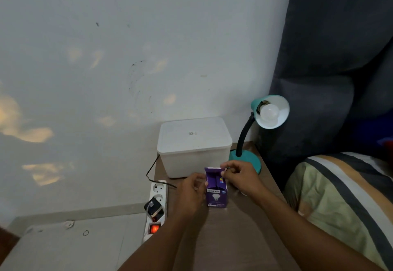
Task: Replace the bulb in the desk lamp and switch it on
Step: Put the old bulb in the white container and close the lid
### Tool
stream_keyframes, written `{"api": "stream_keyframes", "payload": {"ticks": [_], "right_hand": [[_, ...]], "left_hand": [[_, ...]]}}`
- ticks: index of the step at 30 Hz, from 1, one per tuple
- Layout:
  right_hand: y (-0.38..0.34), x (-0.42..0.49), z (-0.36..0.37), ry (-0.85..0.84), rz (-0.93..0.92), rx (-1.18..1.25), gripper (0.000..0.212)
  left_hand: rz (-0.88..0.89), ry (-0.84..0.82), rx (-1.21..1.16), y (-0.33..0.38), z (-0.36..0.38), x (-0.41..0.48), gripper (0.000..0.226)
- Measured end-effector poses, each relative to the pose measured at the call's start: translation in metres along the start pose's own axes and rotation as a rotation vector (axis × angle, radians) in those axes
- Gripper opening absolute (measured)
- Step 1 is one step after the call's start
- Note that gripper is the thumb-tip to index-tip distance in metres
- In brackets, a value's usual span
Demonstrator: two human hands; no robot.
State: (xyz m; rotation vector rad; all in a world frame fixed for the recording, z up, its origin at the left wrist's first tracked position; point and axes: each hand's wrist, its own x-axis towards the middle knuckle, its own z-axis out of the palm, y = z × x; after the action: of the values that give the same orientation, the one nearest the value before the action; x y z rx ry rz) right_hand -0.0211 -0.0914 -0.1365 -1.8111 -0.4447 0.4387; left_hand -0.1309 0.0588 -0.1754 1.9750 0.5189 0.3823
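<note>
A purple bulb box (215,194) stands upright on the brown table (234,238), its top flap raised. My left hand (191,194) grips the box's left side. My right hand (240,179) pinches the open top flap at the box's upper right. Behind them a teal desk lamp (246,160) with a black flexible neck stands at the table's back right. Its shade (274,111) faces me with an unlit white bulb (269,113) screwed in. What the box contains is hidden.
A white lidded plastic container (194,145) stands at the back of the table against the wall. A white power strip (156,207) with a lit red switch and a black adapter lies at the left edge. A bed with a striped cover (344,196) is on the right.
</note>
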Motion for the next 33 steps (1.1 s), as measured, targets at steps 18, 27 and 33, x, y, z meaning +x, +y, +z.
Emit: {"api": "stream_keyframes", "payload": {"ticks": [18, 27, 33], "right_hand": [[0.024, -0.016, 0.008, 0.005, -0.006, -0.092, 0.026], [0.022, -0.007, 0.011, 0.046, -0.065, -0.232, 0.008], [0.020, 0.001, 0.020, 0.036, 0.086, -0.141, 0.006]], "left_hand": [[-0.029, 0.010, -0.035, -0.001, 0.002, -0.010, 0.016], [-0.035, -0.001, -0.088, 0.001, 0.004, -0.010, 0.039], [-0.014, -0.077, 0.047, 0.004, 0.001, -0.003, 0.039]]}}
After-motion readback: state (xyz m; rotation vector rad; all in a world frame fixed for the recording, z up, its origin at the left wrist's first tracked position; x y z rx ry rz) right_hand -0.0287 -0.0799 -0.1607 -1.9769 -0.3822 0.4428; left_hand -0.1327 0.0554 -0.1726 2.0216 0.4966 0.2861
